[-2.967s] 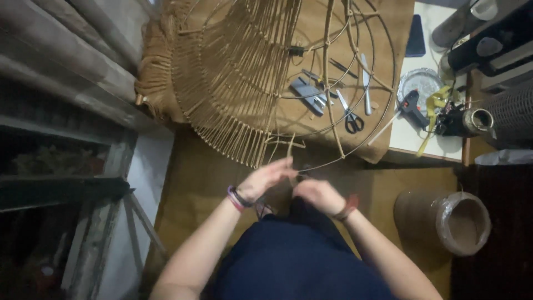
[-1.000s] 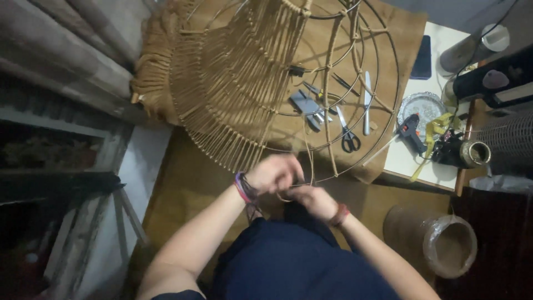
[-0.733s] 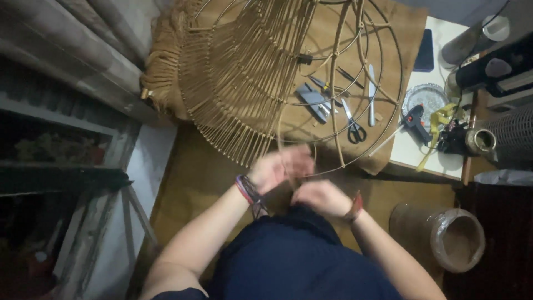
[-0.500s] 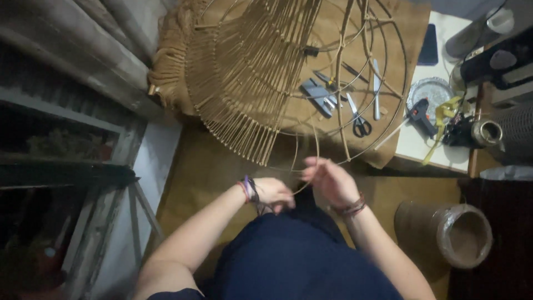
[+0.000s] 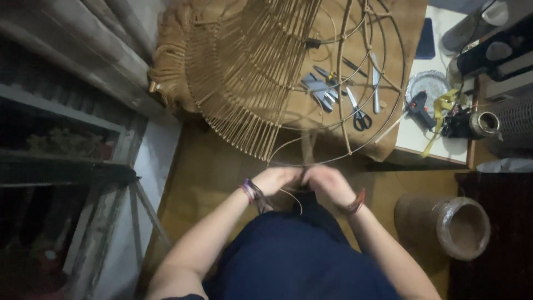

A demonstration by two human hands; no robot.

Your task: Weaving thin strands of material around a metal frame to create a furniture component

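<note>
Left hand and right hand together, fingers curled, wrists banded.

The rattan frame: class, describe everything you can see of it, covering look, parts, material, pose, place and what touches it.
The rattan frame is a large, round, tan piece that looks like cane. Close-set thin ribs fan out on its left half, while the right half is only open hoops crossed by a few spokes. It lies tilted over a brown sheet, with scissors and pliers showing through the hoops. Its near rim reaches the left hand and right hand, which meet at a loose strand; their grip is blurred.
</note>
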